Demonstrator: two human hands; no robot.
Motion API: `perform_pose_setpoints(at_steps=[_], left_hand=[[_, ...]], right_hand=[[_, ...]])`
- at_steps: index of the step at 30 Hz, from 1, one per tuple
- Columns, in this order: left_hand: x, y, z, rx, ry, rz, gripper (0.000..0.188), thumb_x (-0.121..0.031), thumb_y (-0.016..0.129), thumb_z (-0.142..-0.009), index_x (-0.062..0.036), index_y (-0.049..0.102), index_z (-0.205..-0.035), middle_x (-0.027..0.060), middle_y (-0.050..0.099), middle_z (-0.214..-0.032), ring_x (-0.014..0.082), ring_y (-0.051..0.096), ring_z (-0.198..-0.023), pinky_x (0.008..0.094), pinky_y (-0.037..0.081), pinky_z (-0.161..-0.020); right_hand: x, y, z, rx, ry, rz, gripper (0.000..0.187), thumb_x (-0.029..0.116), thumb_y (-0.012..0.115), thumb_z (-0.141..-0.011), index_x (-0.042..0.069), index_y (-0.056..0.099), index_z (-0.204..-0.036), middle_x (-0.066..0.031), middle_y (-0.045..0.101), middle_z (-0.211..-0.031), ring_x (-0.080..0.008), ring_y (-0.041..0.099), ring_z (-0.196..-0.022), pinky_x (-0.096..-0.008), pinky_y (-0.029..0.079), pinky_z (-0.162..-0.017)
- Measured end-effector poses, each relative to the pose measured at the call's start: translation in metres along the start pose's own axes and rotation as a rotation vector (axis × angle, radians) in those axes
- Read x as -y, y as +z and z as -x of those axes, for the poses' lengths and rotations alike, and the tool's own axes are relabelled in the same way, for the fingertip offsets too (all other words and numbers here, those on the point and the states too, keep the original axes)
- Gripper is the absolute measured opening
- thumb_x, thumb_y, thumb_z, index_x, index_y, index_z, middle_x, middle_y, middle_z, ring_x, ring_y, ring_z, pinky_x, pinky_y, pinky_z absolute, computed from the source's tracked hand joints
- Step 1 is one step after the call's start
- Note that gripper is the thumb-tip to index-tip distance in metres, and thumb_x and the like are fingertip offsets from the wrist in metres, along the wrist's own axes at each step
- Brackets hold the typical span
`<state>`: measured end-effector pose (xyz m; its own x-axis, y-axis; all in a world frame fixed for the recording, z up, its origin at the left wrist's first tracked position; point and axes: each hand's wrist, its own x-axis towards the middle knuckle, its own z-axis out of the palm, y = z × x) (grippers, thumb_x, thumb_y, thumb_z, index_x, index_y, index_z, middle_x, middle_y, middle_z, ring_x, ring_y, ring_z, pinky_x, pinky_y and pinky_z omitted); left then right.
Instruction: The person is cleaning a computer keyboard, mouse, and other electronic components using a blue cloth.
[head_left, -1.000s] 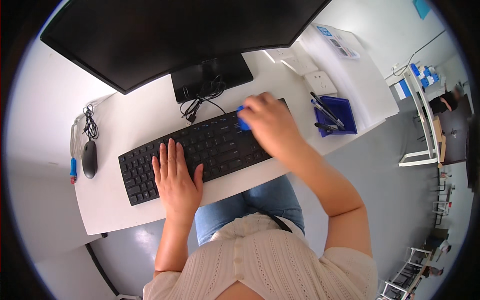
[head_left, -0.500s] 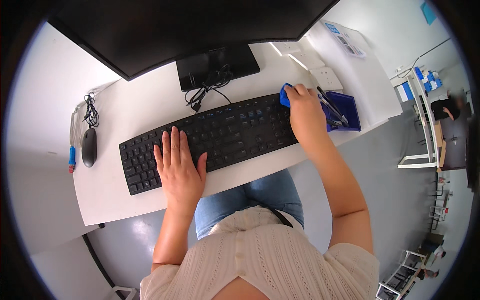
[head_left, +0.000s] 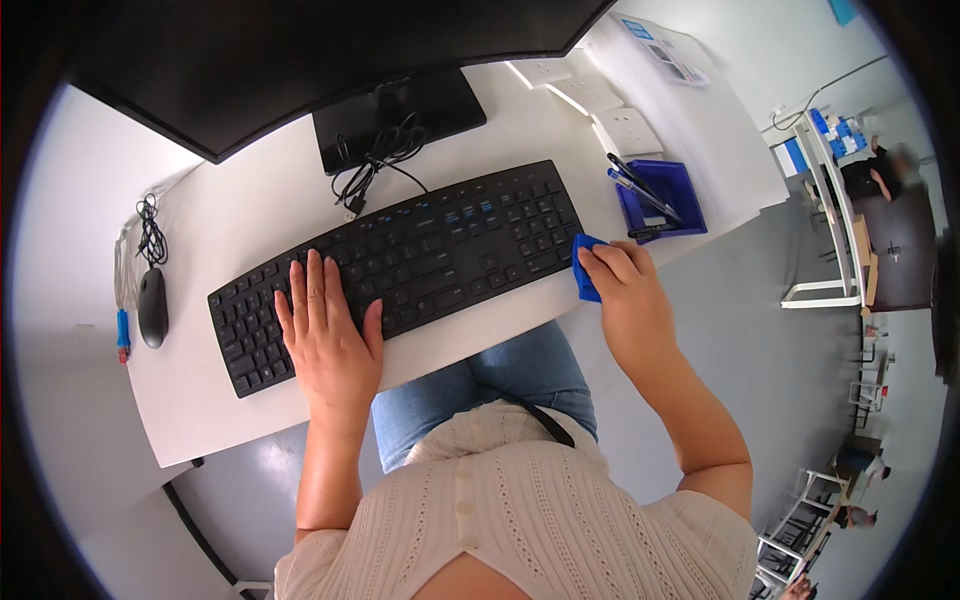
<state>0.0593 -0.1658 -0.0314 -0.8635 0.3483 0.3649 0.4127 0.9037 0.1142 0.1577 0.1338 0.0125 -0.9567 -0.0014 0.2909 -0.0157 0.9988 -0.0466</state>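
A black keyboard [head_left: 455,255] lies slightly slanted on the white desk [head_left: 170,410]. My left hand [head_left: 328,335] rests flat on its left part, fingers stretched over the keys and thumb apart. At the keyboard's right end, near the front corner, my right hand [head_left: 635,300] pinches a folded blue cloth [head_left: 586,268] against the edge. The cloth's far end shows beyond my fingertips; the rest is hidden under the hand. Just beyond my right hand stands a dark blue tray [head_left: 690,200] with several pens [head_left: 650,190] in it.
A monitor [head_left: 330,60] on a black stand [head_left: 450,105] rises behind the keyboard, with a coiled black cable [head_left: 385,160] before it. A black mouse [head_left: 153,308] lies at the left. White socket plates [head_left: 628,132] sit at the back right. Another person [head_left: 868,178] is far off right.
My right hand has drawn the blue cloth from the keyboard's far right corner toward me to its near right corner. My left hand stays on the keys. The whole view has shifted a little.
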Motion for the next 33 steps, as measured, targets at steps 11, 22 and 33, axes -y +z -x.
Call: perform_pose_setpoints(at_steps=[11,22,33], left_hand=[[0.000,-0.001,-0.001,0.007,-0.020,-0.012,0.054,-0.026,0.061,-0.097,0.0015,0.050,-0.142,0.0177,0.047,-0.152,0.0340,0.038,-0.146,0.0520,0.023,-0.122],[0.001,-0.002,0.001,-0.002,0.008,0.007,0.060,-0.030,0.065,-0.094,0.0059,0.051,-0.140,0.0206,0.047,-0.151,0.0383,0.038,-0.145,0.0557,0.024,-0.119],[0.001,-0.001,0.000,0.003,-0.001,-0.008,0.054,-0.028,0.061,-0.098,0.0029,0.051,-0.141,0.0187,0.047,-0.152,0.0354,0.039,-0.145,0.0528,0.023,-0.121]], right_hand=[[-0.003,-0.010,-0.106,-0.215,-0.129,-0.161,0.025,-0.002,0.063,-0.079,0.003,0.069,-0.103,-0.0126,0.066,-0.105,-0.0341,0.061,-0.099,-0.0418,0.053,-0.087],[0.029,-0.001,-0.032,0.055,-0.032,0.027,0.014,0.003,0.066,-0.077,0.002,0.065,-0.091,-0.0108,0.067,-0.099,-0.0310,0.060,-0.101,-0.0404,0.051,-0.083],[0.024,-0.034,-0.086,-0.156,-0.038,-0.165,0.024,-0.006,0.065,-0.079,0.001,0.068,-0.101,-0.0134,0.069,-0.104,-0.0354,0.060,-0.103,-0.0433,0.051,-0.092]])
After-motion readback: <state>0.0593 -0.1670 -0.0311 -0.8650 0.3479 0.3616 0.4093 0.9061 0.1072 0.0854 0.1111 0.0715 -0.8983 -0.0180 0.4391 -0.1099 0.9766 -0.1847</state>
